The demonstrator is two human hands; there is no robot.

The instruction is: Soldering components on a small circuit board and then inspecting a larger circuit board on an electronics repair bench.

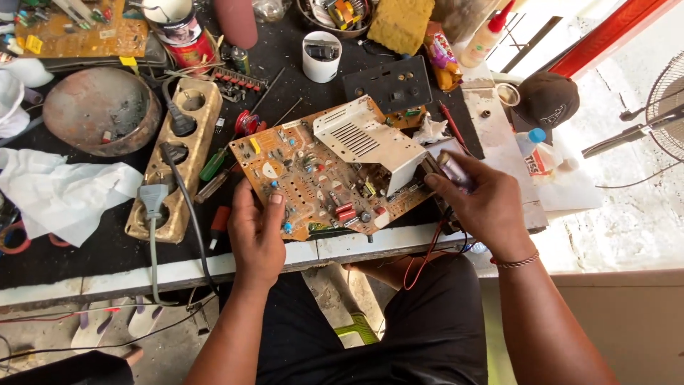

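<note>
1. The circuit board point(320, 178), a tan panel crowded with small parts, lies tilted at the front edge of the black worktable point(85, 257), between both hands.
2. A white vented metal shield point(365, 139) stands on the board's far right part.
3. The left hand point(256, 232) grips the board's near left edge, thumb on top and the other fingers curled underneath.
4. The right hand point(481, 203) is closed around a small cylindrical part point(452, 170) with a shiny end, held at the board's right edge; whether the part touches the board cannot be told.
5. Red and dark wires point(427, 260) hang below the table edge, under the right hand.
6. To the left of the board sits a worn beige power strip point(178, 157) with dark plugs in it, and a screwdriver with a green handle point(212, 164) lies just beside it.
7. A rusty round bowl point(100, 107) and crumpled white paper point(60, 192) lie further left.
8. A white cup point(321, 57) stands behind the board.
</note>
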